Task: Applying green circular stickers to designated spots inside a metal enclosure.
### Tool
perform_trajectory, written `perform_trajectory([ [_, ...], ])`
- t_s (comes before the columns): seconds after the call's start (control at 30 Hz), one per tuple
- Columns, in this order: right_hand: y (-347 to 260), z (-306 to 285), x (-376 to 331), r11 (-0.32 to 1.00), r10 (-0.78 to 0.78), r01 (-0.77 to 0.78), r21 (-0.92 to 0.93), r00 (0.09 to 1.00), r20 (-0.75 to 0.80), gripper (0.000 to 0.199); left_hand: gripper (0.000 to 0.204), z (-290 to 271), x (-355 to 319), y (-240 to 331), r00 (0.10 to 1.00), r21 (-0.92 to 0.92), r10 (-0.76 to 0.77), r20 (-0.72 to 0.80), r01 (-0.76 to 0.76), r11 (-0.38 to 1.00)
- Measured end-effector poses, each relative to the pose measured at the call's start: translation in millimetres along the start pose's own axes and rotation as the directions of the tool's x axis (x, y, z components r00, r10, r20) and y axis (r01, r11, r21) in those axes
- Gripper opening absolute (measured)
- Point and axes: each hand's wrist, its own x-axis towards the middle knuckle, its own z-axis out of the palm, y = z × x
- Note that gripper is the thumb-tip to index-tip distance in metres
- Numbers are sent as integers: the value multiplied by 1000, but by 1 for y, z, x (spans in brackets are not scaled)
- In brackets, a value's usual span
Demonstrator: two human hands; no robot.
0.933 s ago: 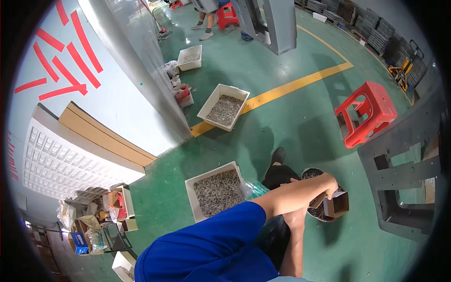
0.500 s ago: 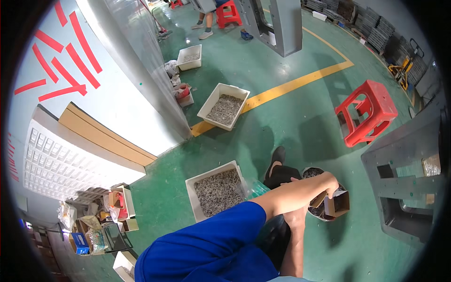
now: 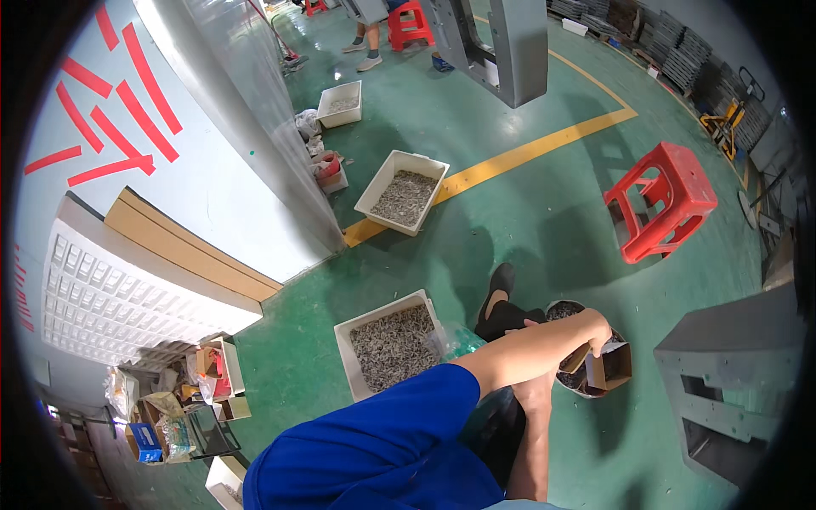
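My left arm in a blue sleeve reaches across to the right. My left hand [image 3: 598,330] bends down over a round container [image 3: 563,310] of small dark parts, its fingertips pinched at the edge of a small open cardboard box [image 3: 615,365]. What those fingertips hold is hidden. Another brown cardboard piece [image 3: 575,358] leans beside the box, inside the container. My right hand [image 3: 535,389] comes up from below and passes under the left forearm, which covers most of its fingers. Left of my hands, a white bin [image 3: 342,344] full of small metal-looking parts sits on the floor.
A second white bin [image 3: 376,189] of parts lies ahead, and a third bin [image 3: 355,92] farther off. A red stool [image 3: 680,183] stands at the right, near a grey metal housing [image 3: 714,340]. Another grey housing [image 3: 525,51] and a person's legs [image 3: 371,47] are at the far side.
The grey housing at the right has shifted downward in view and turned. Both my hands stay in nearly the same place at the round container.
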Motion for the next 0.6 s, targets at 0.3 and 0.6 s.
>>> perform_trajectory([
  [0.3, 0, -2, 0, 1000, 24, -24, -20, 1000, 3, 32, 46, -4, -5, 3, 1000, -3, 2, -2, -2, 1000],
  [0.6, -3, -3, -1, 999, -6, 6, -34, 1000, 2, 32, 46, -1, -2, 2, 1000, 24, 10, -12, -10, 1000],
])
